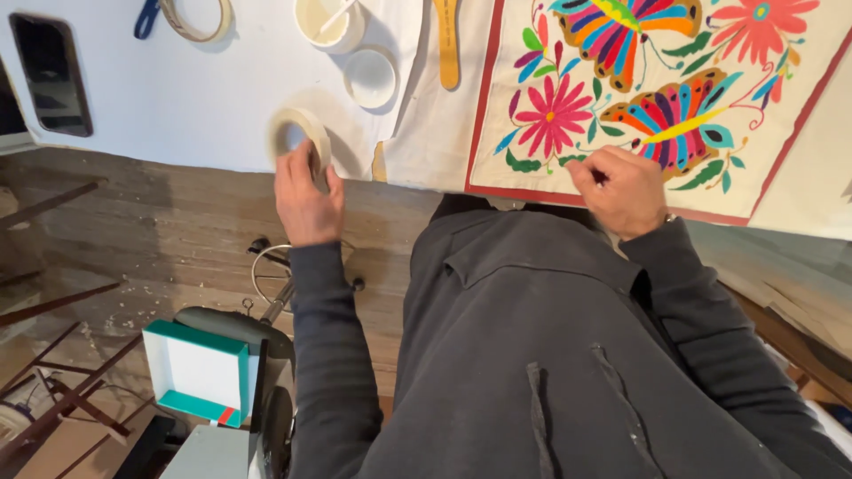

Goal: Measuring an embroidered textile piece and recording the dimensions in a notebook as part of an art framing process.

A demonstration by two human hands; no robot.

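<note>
Looking down from my head camera, I am gripping a tape roll (302, 142) with my left hand (306, 200), fingers closed around its lower rim; the roll is standing on edge at the near edge of the tabletop (177, 98), which is lying under a white cover. My right hand (626, 191) is curled shut, pinching at the lower border of an embroidered cloth (657, 89), though I cannot tell what is between the fingertips. The cloth is showing bright butterflies and flowers on cream, framed by a dark red band, and it is spreading over the right part of the tabletop.

Farther back, a second tape roll (197, 19) is lying flat beside a blue handle (145, 18). A white cup (328, 22) with a stick in it is sitting near a white lid (370, 77), and a wooden paddle (446, 44) is lying just beside the cloth. A dark opening (51, 75) is showing at the far left.

Below the tabletop, a worn plank floor (160, 222) is running under me, strewn with pale chips. A teal-edged box (197, 372) is resting on a dark stool (240, 328), near a wire ring (266, 266). My dark grey sweatshirt (532, 355) is filling the lower frame.
</note>
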